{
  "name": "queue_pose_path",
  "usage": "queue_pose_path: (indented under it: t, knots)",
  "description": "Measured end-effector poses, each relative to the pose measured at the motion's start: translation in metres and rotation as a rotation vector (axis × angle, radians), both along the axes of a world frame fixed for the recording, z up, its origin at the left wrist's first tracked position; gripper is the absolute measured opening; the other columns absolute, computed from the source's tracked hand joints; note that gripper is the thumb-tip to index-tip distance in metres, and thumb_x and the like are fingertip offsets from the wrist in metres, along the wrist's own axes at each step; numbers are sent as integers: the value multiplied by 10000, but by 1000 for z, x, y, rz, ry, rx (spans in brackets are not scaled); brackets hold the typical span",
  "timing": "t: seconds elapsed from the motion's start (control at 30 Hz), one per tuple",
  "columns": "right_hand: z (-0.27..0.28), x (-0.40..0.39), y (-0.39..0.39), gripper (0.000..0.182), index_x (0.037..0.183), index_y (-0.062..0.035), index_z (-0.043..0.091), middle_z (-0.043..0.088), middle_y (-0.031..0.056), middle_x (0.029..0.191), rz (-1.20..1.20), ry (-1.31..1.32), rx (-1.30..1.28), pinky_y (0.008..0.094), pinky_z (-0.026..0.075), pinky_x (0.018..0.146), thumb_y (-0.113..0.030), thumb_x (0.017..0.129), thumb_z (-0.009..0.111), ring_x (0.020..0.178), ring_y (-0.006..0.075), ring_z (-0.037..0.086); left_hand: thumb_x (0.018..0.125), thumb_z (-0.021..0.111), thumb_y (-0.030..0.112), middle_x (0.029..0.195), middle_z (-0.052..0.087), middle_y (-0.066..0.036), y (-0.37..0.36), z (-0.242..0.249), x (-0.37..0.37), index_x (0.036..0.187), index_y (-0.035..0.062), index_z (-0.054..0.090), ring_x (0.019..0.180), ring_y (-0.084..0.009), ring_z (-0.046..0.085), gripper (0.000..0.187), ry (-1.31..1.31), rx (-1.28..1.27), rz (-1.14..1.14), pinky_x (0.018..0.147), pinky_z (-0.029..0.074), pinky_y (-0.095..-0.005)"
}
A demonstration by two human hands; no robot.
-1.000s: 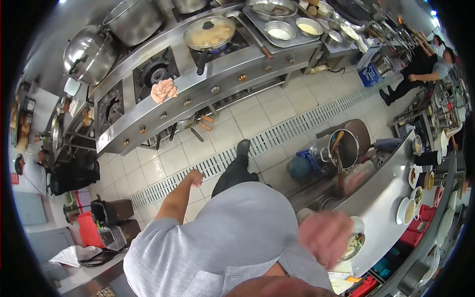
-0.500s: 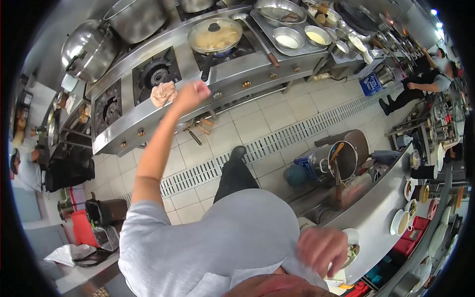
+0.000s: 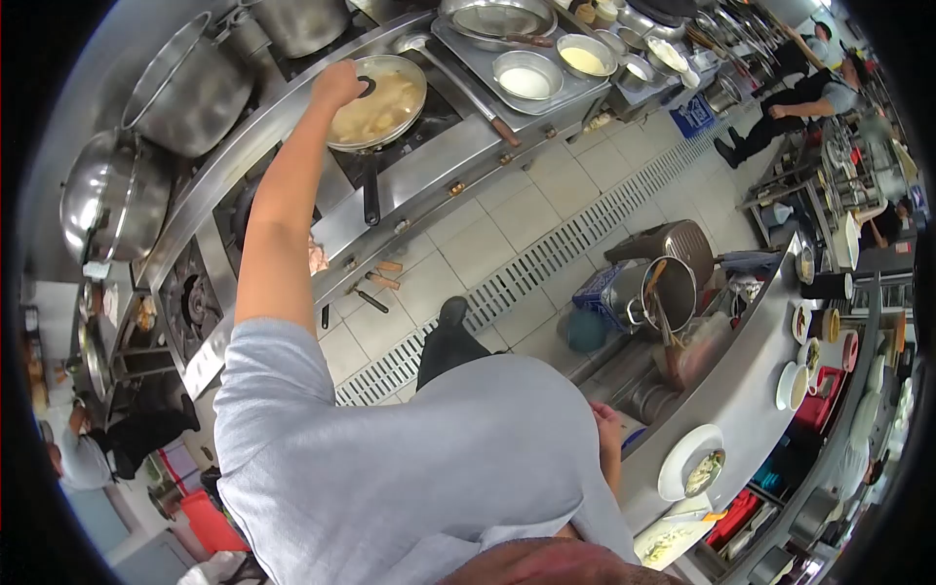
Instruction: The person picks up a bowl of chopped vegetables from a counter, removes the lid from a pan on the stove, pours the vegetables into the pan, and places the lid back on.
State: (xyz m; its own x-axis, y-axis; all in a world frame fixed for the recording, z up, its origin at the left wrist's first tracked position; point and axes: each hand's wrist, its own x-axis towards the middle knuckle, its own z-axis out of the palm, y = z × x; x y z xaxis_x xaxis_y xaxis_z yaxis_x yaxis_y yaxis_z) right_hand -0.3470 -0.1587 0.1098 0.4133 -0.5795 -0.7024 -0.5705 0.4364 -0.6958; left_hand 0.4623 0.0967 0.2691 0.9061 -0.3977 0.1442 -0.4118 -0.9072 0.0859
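Note:
At the stove, my left hand (image 3: 336, 84) is closed at the black knob (image 3: 367, 87) of a clear lid. Beneath the lid, a pan (image 3: 380, 107) holds pale pieces in liquid, its dark handle (image 3: 370, 191) pointing toward me. My left forearm partly hides a pinkish cloth (image 3: 317, 255) at the stove's edge. Down by my waist, at the right side of my grey shirt, is my right hand (image 3: 606, 427). Its fingers are small in view and partly hidden by the shirt, so their grip is unclear.
Large pots (image 3: 190, 88) stand behind the burners. A tray (image 3: 458, 58) bears bowls and a strainer. A counter (image 3: 624, 487) with plates runs along the right, beside a deep pot (image 3: 671, 292). A floor grate (image 3: 546, 249) crosses the tiles. Other people are at far left and upper right.
My left hand has moved up from the stove's front edge to the lid's knob. My right hand has drawn back from near the counter plate to my waist. The view has shifted.

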Motion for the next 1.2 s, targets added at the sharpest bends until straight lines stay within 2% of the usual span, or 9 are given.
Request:
queue_pose_path:
  t: [0.2, 0.3, 0.5, 0.7, 0.8, 0.9, 1.03, 1.13, 1.2]
  knots:
    - [-35, -18, 46, 239, 1037, 30, 708, 725, 70, 883, -112, 80, -53, 280, 522, 718, -173, 911, 701, 793, 135, 664, 755, 733, 296, 1159, 690, -179, -21, -19, 42, 1178, 38, 655, 1095, -339, 655, 502, 177, 196, -8, 893, 543, -441]
    - [-58, -33, 59, 240, 1028, 29, 711, 727, 80, 880, -98, 155, -85, 291, 522, 717, -178, 908, 694, 793, 145, 668, 777, 674, 212, 1150, 689, -221, -25, -35, 60, 1097, 11, 712, 1095, -354, 667, 379, 156, 201, -36, 927, 547, -457]
    - [-115, -73, 69, 243, 1011, 26, 717, 730, 100, 874, 60, 293, -207, 312, 523, 717, -188, 903, 681, 792, 164, 676, 734, 685, 203, 1118, 684, -263, -29, -26, 69, 1032, -39, 715, 1061, -377, 674, 385, 177, 317, -145, 903, 555, -458]
    - [-149, -88, 65, 248, 994, 24, 723, 734, 121, 868, 195, 351, -274, 334, 524, 717, -198, 898, 667, 791, 184, 684, 614, 711, 280, 864, 700, -281, -13, 1, 117, 793, -45, 729, 833, -389, 711, 371, 93, 323, -238, 769, 583, -445]
    - [-162, -91, 63, 252, 986, 23, 726, 736, 131, 866, 243, 356, -297, 344, 525, 716, -203, 896, 661, 791, 193, 688, 613, 707, 317, 624, 668, -217, -10, 60, 109, 688, -58, 698, 605, -340, 692, 382, 189, 143, -149, 643, 583, -411]
    - [-176, -94, 58, 256, 977, 22, 729, 738, 141, 863, 288, 352, -327, 355, 525, 716, -208, 893, 654, 791, 203, 692, 672, 718, 297, 536, 598, -106, 4, 58, 160, 760, 23, 632, 436, -237, 584, 301, 128, 36, -119, 433, 488, -392]
    - [-199, -106, 54, 262, 966, 20, 733, 740, 155, 859, 354, 341, -378, 369, 526, 716, -215, 890, 645, 790, 216, 697, 683, 701, 319, 540, 617, -116, -1, 87, 132, 722, 27, 656, 429, -242, 599, 298, 97, 46, -125, 441, 506, -376]
    - [-204, -103, 53, 285, 972, 19, 731, 739, 191, 871, 364, 312, -403, 390, 527, 721, -236, 881, 639, 799, 239, 706, 695, 676, 341, 558, 646, -146, -13, 72, 126, 664, 6, 673, 448, -261, 632, 336, 62, 315, -120, 471, 540, -378]
    - [-201, -97, 61, 304, 978, 21, 723, 724, 225, 886, 262, 305, -312, 407, 524, 724, -249, 876, 626, 812, 256, 712, 658, 700, 326, 594, 662, -185, -14, 59, 108, 647, -39, 680, 517, -287, 664, 365, 132, 213, -110, 567, 566, -387]
